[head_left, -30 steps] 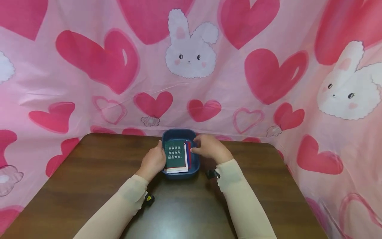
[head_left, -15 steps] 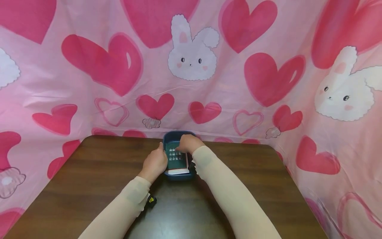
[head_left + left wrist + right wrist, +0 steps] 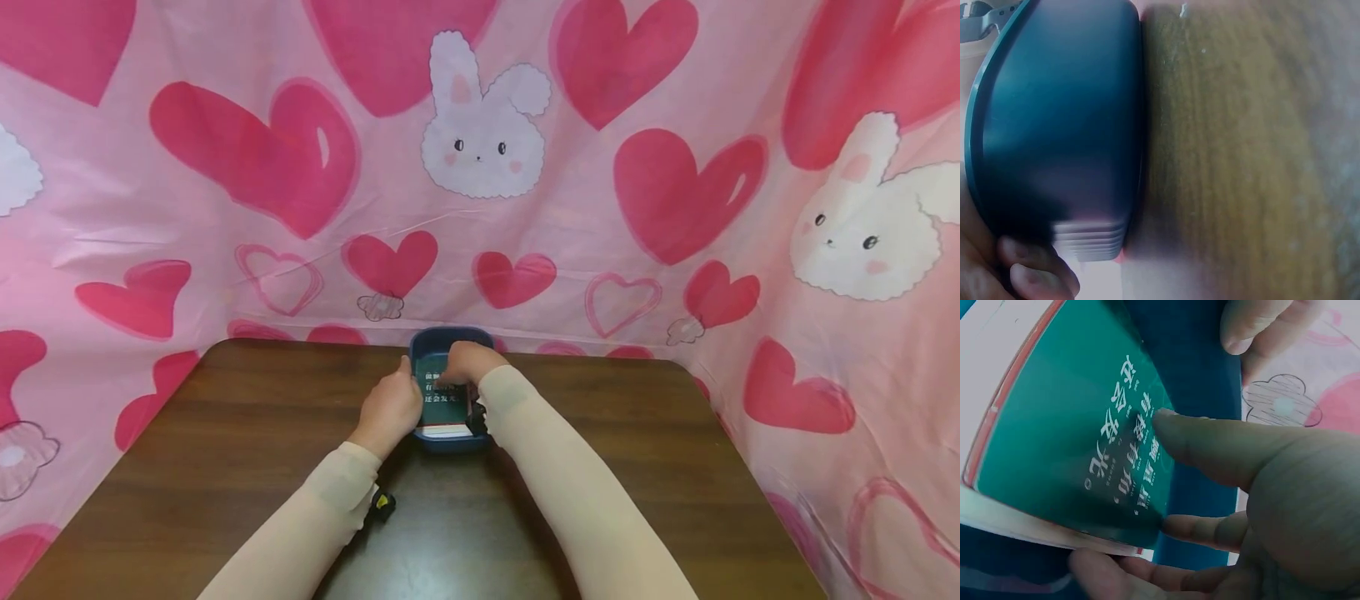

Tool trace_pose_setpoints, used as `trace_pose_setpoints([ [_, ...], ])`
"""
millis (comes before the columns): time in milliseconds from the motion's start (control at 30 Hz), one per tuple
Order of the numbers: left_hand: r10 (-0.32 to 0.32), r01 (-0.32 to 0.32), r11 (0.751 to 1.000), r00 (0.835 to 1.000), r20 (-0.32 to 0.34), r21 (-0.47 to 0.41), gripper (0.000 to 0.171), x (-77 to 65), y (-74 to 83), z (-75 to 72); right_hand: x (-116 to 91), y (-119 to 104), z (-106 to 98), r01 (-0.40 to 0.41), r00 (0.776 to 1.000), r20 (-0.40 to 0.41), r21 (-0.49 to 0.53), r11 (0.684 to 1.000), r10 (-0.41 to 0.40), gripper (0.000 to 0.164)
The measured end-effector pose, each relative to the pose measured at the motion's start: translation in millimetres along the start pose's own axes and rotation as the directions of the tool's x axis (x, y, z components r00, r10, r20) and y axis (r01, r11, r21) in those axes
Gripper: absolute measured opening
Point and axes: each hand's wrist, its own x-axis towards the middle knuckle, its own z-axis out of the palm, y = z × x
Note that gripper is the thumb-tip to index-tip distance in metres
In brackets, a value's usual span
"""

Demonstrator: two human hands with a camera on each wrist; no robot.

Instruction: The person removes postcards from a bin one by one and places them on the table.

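A dark blue plastic bin (image 3: 448,445) stands at the table's far edge. My left hand (image 3: 387,407) grips its left side; the left wrist view shows curled fingertips (image 3: 1038,275) at the bin wall (image 3: 1063,119). Inside the bin lies a green notebook (image 3: 441,412) with white Chinese lettering, on top of other booklets with pale page edges. My right hand (image 3: 474,364) reaches into the bin and holds the green notebook (image 3: 1054,437) by its edges. Its thumb (image 3: 1210,447) lies over the cover, while the other fingers are along the edge.
The brown wooden table (image 3: 247,442) extends to both sides and in front of the bin. Directly behind it hangs a pink cloth (image 3: 585,217) printed with hearts and rabbits, which also runs along both sides.
My right hand has moved left from the bin's right rim onto the green notebook, its forearm now covering the bin's right side. The left hand keeps its grip on the bin.
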Motion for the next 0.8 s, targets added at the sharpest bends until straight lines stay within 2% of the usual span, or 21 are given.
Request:
trace_pose_setpoints([
  [133, -0.004, 0.004, 1.000, 1.000, 0.005, 0.002, 0.063, 0.3, -0.2, -1.1, -41.4, -11.0, -9.5, 0.010, 0.997, -0.075, 0.024, 1.000, -0.009, 0.038],
  [233, -0.005, 0.005, 1.000, 1.000, 0.009, 0.004, 0.064, 0.1, 0.4, -1.1, -58.5, -11.8, -12.3, 0.009, 0.993, -0.122, 0.040, 0.999, -0.004, 0.037],
  [433, -0.005, 0.005, 1.000, 1.000, 0.014, -0.004, 0.065, -1.0, 0.0, -0.2, -64.5, -10.2, -11.3, -0.006, 0.983, -0.185, 0.039, 0.999, 0.013, 0.038],
  [600, 0.001, -0.001, 1.000, 1.000, 0.003, 0.003, 0.064, -2.2, 1.0, -2.2, -70.4, -12.6, -14.8, -0.023, 0.971, -0.238, 0.046, 0.999, 0.033, 0.031],
  [800, -0.003, 0.003, 1.000, 1.000, 0.000, 0.013, 0.062, -1.7, 2.3, -4.5, -71.0, -11.3, -23.5, 0.013, 0.963, -0.270, 0.060, 0.998, 0.003, 0.029],
])
